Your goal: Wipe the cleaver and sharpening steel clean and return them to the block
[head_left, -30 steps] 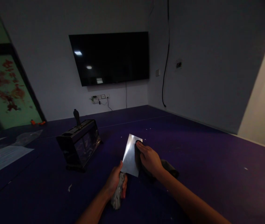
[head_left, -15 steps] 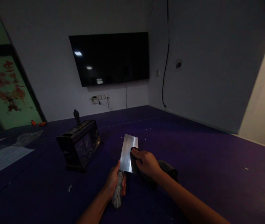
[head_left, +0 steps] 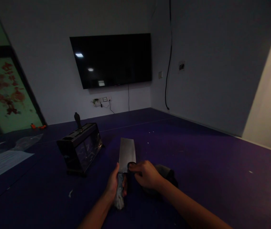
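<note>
In the lower middle, a cleaver (head_left: pixel 126 151) with a broad metal blade points away from me. My left hand (head_left: pixel 112 183) is closed around its handle (head_left: pixel 119 197), which looks wrapped in something whitish and crinkled. Against the blade's lower right part, close to the handle, my right hand (head_left: pixel 147 175) presses a dark piece with a rounded edge (head_left: pixel 131 164). The kind of this piece cannot be made out in the dim light. Behind my right wrist a dark, soft-looking bundle (head_left: pixel 165 173) lies on the purple surface, partly hidden by the arm.
A black box-like stand (head_left: pixel 78 148) with clear sides and an upright handle (head_left: pixel 77 121) stands to the left. Farther left are a printed sheet (head_left: pixel 6 163) and clear plastic (head_left: pixel 27 141). A television (head_left: pixel 116 60) hangs on the wall above the purple surface (head_left: pixel 197 152).
My right hand has slid down the blade toward the handle with the dark piece. The cleaver has shifted slightly left, and its blade no longer shows the bright reflection.
</note>
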Motion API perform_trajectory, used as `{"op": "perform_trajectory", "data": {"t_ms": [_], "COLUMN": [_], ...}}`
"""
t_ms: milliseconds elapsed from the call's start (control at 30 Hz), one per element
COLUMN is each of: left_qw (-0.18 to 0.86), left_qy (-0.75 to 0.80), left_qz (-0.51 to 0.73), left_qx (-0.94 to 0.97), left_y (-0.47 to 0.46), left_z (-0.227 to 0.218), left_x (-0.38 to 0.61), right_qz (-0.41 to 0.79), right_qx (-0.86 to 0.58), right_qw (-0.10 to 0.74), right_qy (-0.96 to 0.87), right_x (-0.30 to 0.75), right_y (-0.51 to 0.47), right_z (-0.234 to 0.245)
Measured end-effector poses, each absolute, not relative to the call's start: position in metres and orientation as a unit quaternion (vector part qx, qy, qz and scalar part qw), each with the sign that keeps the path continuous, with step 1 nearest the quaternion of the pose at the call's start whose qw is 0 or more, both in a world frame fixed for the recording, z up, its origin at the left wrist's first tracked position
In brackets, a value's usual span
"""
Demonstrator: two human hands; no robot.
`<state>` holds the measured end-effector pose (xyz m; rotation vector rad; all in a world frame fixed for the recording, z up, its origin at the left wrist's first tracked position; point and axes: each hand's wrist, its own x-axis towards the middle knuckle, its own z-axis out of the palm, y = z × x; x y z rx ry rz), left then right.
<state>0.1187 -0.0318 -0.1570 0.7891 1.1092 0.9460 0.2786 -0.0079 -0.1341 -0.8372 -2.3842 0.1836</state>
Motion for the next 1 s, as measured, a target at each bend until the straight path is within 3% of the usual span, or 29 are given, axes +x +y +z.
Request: {"op": "perform_trajectory", "data": {"t_ms": [200, 433, 800, 1000], "left_qw": [0.682, 0.657, 0.654, 0.65], "left_qy": [0.487, 0.498, 0.48, 0.486], "left_qz": [0.422, 0.42, 0.39, 0.398], "left_qx": [0.346, 0.38, 0.436, 0.428], "left_y": [-0.031, -0.031, -0.033, -0.035], "left_z": [-0.156, -0.161, -0.162, -0.161], "left_x": [0.117, 0.118, 0.119, 0.119], "right_qz": [0.08, 0.097, 0.101, 0.081], "right_qx": [-0.298, -0.301, -0.395, -0.362], "right_qw": [0.307, 0.378, 0.372, 0.358], "right_qy": [-0.9, -0.87, -0.834, -0.857], "right_x": [0.277, 0.277, 0.288, 0.288], "right_y": [-0.01, -0.005, 0.011, 0.013], "right_z": [-0.135, -0.139, -0.136, -0.138]}}
